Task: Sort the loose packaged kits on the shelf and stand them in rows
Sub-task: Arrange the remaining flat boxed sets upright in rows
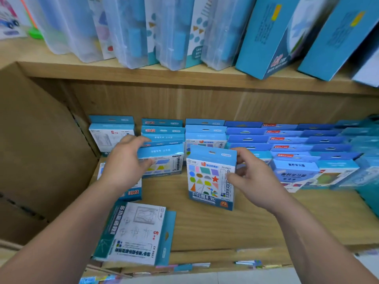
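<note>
My right hand [253,177] pinches the right edge of a blue kit with coloured shapes [209,181], held upright in front of the middle row. My left hand [127,160] grips the top left corner of another blue kit [164,162] that leans at the front of the second row. A white and teal kit [133,234] lies flat near the shelf's front edge. Another kit [133,193] lies partly hidden under my left wrist. Rows of standing blue kits [287,140] fill the back of the wooden shelf [256,222].
A brown cardboard box [41,150] blocks the shelf's left side. On the shelf above [143,72] lean clear plastic packs and large blue boxes [272,42]. Small loose items lie on a lower ledge [205,265].
</note>
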`<action>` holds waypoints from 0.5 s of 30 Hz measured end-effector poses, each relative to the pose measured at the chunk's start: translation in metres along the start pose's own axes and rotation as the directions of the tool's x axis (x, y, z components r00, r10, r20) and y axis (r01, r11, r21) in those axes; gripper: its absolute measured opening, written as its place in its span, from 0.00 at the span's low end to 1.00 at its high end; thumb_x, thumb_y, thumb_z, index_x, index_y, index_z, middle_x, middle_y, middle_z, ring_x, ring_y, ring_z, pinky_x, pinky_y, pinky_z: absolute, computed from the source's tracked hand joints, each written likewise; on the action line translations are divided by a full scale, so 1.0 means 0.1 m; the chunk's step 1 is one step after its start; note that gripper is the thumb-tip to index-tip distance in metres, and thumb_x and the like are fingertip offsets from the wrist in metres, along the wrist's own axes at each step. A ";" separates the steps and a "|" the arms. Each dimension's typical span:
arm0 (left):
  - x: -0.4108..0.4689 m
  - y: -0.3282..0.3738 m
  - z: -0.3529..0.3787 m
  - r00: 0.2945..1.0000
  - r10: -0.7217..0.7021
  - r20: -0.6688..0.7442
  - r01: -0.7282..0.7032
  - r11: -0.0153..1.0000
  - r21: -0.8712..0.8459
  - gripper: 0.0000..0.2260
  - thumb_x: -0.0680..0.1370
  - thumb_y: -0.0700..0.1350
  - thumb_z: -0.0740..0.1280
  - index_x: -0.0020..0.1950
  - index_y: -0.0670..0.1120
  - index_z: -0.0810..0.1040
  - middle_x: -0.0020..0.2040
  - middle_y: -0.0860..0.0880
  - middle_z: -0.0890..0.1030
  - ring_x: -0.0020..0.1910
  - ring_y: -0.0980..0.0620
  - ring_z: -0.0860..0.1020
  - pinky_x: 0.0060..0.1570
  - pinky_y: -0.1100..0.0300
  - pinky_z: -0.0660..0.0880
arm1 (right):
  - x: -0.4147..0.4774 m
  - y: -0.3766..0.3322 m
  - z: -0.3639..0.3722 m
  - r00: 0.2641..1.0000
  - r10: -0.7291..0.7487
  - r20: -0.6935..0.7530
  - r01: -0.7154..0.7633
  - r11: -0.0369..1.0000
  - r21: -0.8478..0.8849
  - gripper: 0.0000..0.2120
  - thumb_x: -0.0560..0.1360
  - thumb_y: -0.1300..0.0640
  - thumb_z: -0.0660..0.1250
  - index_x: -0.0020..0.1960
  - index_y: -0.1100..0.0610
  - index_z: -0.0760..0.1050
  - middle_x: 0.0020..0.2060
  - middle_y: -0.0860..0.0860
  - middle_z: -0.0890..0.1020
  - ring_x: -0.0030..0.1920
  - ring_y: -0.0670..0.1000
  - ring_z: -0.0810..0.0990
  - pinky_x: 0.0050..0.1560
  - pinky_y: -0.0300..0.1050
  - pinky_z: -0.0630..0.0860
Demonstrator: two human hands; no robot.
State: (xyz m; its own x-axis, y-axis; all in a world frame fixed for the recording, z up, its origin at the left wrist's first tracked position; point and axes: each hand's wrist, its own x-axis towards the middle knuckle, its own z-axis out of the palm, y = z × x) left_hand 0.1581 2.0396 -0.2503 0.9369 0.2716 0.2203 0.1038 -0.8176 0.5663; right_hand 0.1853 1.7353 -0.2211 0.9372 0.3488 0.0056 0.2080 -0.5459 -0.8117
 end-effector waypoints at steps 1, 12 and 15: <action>0.02 0.00 -0.02 1.000 0.004 0.002 -0.004 1.000 0.022 0.25 0.72 0.47 0.77 0.68 0.49 0.75 0.60 0.50 0.76 0.59 0.48 0.76 0.59 0.51 0.76 | 0.03 -0.04 0.01 1.000 -0.025 0.005 0.025 0.999 -0.022 0.18 0.74 0.65 0.69 0.59 0.47 0.73 0.45 0.37 0.82 0.40 0.42 0.82 0.42 0.41 0.78; 0.11 -0.11 -0.10 0.998 0.045 -0.044 -0.040 0.994 0.099 0.27 0.74 0.44 0.76 0.71 0.49 0.74 0.62 0.47 0.74 0.61 0.45 0.75 0.61 0.50 0.74 | 0.53 -0.11 -0.01 0.972 -0.174 -0.157 0.092 0.899 -0.428 0.22 0.71 0.53 0.77 0.63 0.48 0.76 0.48 0.43 0.82 0.56 0.50 0.71 0.59 0.49 0.67; 0.09 -0.11 -0.07 0.997 0.038 -0.068 -0.033 0.996 0.078 0.29 0.73 0.45 0.76 0.73 0.50 0.72 0.63 0.47 0.75 0.61 0.46 0.75 0.59 0.49 0.75 | 0.59 -0.03 0.05 0.961 -0.192 -0.200 0.064 0.855 -0.515 0.23 0.69 0.51 0.77 0.62 0.50 0.78 0.46 0.44 0.81 0.57 0.54 0.73 0.58 0.49 0.65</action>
State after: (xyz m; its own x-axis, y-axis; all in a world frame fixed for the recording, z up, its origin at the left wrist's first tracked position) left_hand 0.1630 2.0546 -0.2488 0.9152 0.2743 0.2953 0.0989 -0.8631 0.4952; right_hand 0.2386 1.7616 -0.2209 0.9166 0.2876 0.2778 0.3816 -0.8367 -0.3929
